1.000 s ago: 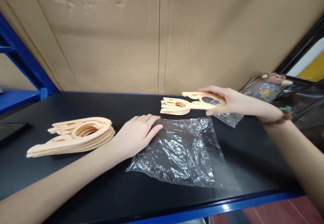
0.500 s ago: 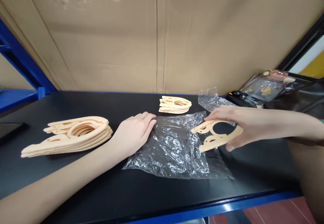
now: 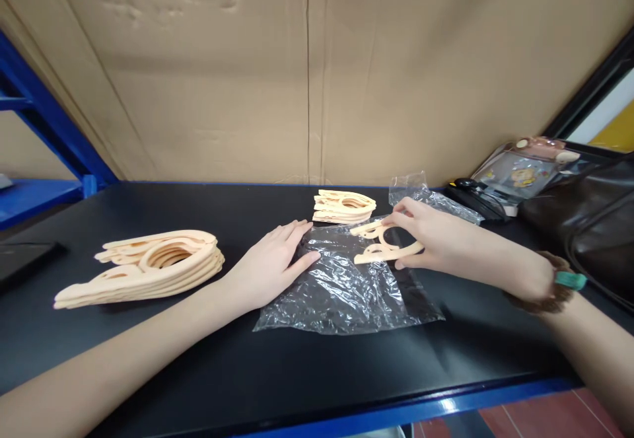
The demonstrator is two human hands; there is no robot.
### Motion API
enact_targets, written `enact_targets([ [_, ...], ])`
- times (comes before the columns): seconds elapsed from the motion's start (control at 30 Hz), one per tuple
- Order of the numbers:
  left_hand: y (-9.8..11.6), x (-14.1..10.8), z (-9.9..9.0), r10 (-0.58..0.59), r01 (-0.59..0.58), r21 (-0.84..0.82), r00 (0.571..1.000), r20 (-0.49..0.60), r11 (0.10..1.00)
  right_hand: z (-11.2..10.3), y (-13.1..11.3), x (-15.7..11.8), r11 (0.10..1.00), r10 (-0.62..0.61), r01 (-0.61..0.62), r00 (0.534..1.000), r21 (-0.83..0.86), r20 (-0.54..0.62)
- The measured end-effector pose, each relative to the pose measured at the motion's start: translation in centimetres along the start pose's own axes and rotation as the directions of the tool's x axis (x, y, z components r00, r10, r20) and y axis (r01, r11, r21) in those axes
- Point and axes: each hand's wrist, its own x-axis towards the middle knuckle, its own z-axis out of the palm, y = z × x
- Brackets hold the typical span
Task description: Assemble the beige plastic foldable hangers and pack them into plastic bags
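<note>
A clear plastic bag (image 3: 341,292) lies flat and wrinkled on the black table. My left hand (image 3: 272,263) rests on its left edge, thumb apart from the fingers, holding nothing. Over the bag's upper right part, my right hand (image 3: 426,233) grips a beige folding hanger (image 3: 381,251) by its rounded end, the two arms pointing left. To the left lies a large stack of similar hangers (image 3: 148,269). A smaller stack (image 3: 344,207) sits behind the bag.
Another clear plastic piece (image 3: 411,190) lies at the back right. Beyond it are a black cable item (image 3: 478,197), a printed pouch (image 3: 520,174) and a dark leather bag (image 3: 579,220). A dark flat object (image 3: 27,259) is at the far left. Cardboard (image 3: 307,74) stands behind the table.
My right hand has moved left with the hanger, further over the bag. My left thumb has spread away from the fingers. The bag's front edge has shifted slightly back.
</note>
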Motion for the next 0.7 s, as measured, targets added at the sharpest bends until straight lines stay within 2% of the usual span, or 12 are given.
enact_targets([
  [0.1,0.1,-0.1,0.0,0.013,-0.013,-0.02,1.0,0.014,1.0,0.2,-0.7,0.6,0.998,-0.063,0.063,0.997,0.003,0.036],
  [0.27,0.1,-0.2,-0.1,0.041,-0.041,-0.041,0.999,0.012,0.998,1.2,-1.8,1.4,0.981,-0.178,0.176,0.984,-0.082,-0.02],
  [0.4,0.2,-0.3,-0.4,0.062,-0.061,-0.067,0.998,0.015,0.996,1.9,-2.4,1.6,0.971,-0.233,0.234,0.972,0.043,-0.025],
  [0.53,0.2,-0.2,-0.6,0.055,-0.055,-0.103,0.998,0.0,0.993,2.2,-2.4,1.5,0.923,-0.33,0.327,0.944,0.202,-0.016],
  [0.6,0.1,-0.1,-0.6,0.047,-0.047,-0.097,0.999,0.002,0.994,2.1,-2.2,1.4,0.923,-0.336,0.33,0.942,0.2,0.0],
  [0.7,0.1,0.0,-0.5,0.04,-0.039,-0.071,0.999,0.006,0.997,1.9,-2.0,1.4,0.96,-0.26,0.262,0.965,0.097,-0.036],
])
